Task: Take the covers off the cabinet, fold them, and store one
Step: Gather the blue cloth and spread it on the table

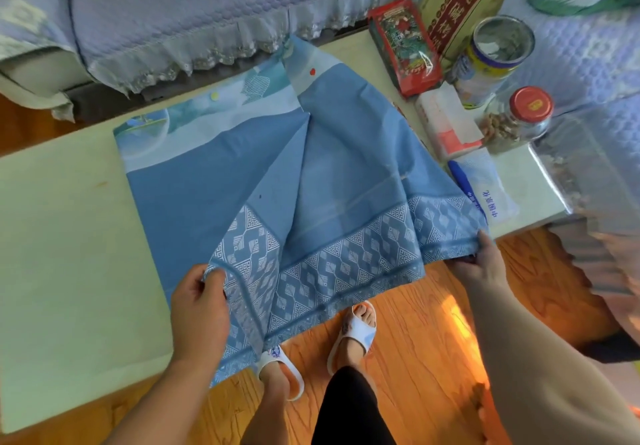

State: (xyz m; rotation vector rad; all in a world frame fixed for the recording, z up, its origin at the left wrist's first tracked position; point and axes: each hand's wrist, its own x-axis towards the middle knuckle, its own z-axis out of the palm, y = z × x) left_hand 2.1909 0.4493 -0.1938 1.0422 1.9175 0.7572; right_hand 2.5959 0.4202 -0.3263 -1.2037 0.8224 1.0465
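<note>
A blue cover (346,174) with a white geometric border lies partly folded over the pale cabinet top (65,236), its patterned edge hanging past the front. My left hand (201,309) pinches the border's left corner, thumb on top. At the border's right corner, my right hand (481,261) grips the cloth near the cabinet's front edge. A second cover (194,115) with a lighter blue printed band lies flat underneath, showing at the left and back.
At the right end of the cabinet stand a red packet (405,46), a gold and red box (464,4), an open tin (491,60), a red-lidded glass jar (519,119), a tissue pack (446,122) and a plastic bag (485,188). A sofa with lavender cover (173,11) runs behind. Wooden floor (433,358) below.
</note>
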